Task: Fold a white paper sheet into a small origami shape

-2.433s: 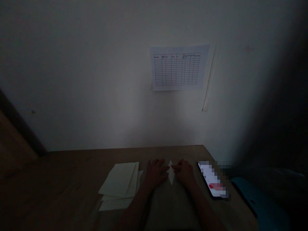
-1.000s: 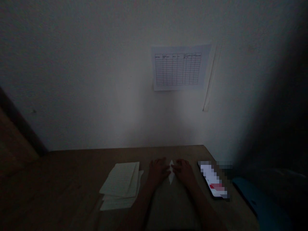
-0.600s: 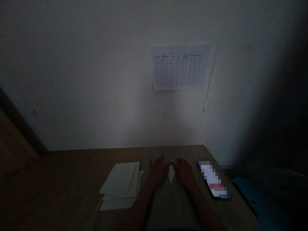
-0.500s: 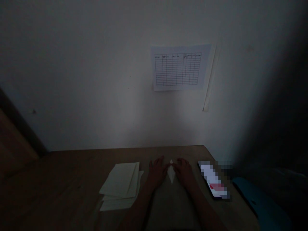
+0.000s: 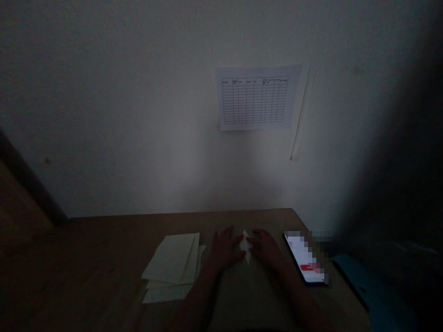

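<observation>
A small folded paper (image 5: 246, 249), narrow and pointed at both ends, lies on the wooden table between my hands. From its left side, my left hand (image 5: 224, 249) touches it with thumb and forefinger, the other fingers spread on the table. My right hand (image 5: 266, 247) rests along the opposite edge, fingertips on the paper and fingers apart. Neither hand is wrapped round it. The dim light blurs the finer folds. Left of my left forearm lies a stack of white paper sheets (image 5: 173, 258), loosely fanned.
A phone (image 5: 306, 258) with a lit, partly blurred screen lies right of my right hand. Beyond the table's right edge is a teal chair (image 5: 374, 286). A printed table sheet (image 5: 256, 99) hangs on the wall (image 5: 138, 115) behind the table (image 5: 114, 258).
My left thumb has come down onto the lower part of the folded paper, and the left fingers have spread. The right hand has shifted slightly. The view has turned a little.
</observation>
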